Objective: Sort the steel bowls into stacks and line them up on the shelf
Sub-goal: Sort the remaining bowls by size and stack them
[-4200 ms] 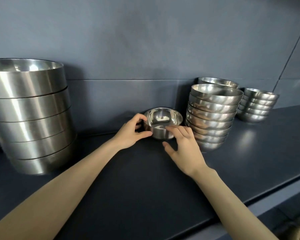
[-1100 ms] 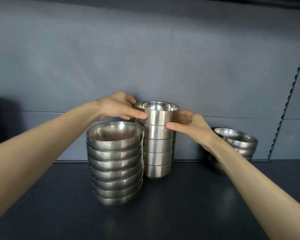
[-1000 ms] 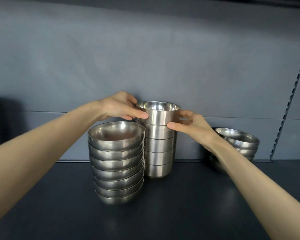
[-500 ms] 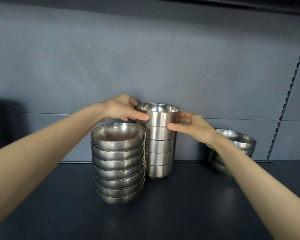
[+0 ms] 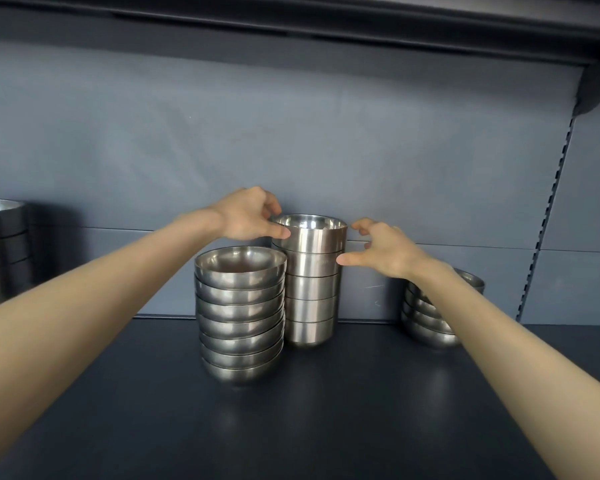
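Note:
A tall stack of small straight-walled steel bowls (image 5: 310,299) stands at the back of the dark shelf (image 5: 326,417). Its top bowl (image 5: 314,237) sits nested in the stack. My left hand (image 5: 248,216) is at that bowl's left rim, thumb on its wall and fingers curled over the back edge. My right hand (image 5: 387,249) is just right of the stack with fingers spread; only the thumb tip is near the second bowl. A stack of wider rounded bowls (image 5: 239,317) stands touching the tall stack on its front left.
A shorter stack of rounded bowls (image 5: 426,323) stands at the right, partly behind my right forearm. Large steel bowls (image 5: 0,244) are stacked at the far left. An upper shelf (image 5: 326,26) hangs overhead, and a slotted upright (image 5: 548,220) runs down the back wall.
The small bowl went from the shelf onto the tall stack. In the last half second my right hand opened and drew back from it; my left hand stays at the rim.

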`<state>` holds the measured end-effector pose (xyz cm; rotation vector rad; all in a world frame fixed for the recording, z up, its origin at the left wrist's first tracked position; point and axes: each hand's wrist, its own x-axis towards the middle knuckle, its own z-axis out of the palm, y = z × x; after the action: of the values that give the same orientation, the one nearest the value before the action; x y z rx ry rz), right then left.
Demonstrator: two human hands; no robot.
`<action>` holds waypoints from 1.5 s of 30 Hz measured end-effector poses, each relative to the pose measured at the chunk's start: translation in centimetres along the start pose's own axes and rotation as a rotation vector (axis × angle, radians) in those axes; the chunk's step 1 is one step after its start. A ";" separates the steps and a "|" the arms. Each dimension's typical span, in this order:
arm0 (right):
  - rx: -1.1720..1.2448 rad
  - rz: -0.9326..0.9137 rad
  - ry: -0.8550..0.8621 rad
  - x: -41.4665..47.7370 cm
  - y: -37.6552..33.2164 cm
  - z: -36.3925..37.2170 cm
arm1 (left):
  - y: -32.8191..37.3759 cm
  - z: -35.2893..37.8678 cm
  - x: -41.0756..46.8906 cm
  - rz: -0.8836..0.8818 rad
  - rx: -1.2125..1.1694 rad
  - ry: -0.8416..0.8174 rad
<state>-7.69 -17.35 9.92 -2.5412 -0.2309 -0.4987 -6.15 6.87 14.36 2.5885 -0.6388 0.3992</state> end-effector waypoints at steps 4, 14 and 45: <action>-0.027 -0.012 -0.003 -1.2 -0.3 -0.4 | 1.2 -0.3 -1.1 0.004 0.028 0.017; -0.119 -0.076 -0.020 -3.7 -2.6 -0.4 | 1.8 -0.5 -3.5 0.099 0.148 0.043; -0.124 -0.234 -0.065 -1.9 -35.8 23.4 | -33.3 -15.7 -26.2 0.004 0.250 0.241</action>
<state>-11.67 25.20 7.59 -2.6689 -0.5421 -0.5332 -14.56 50.55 6.58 2.7103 -0.5375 0.8256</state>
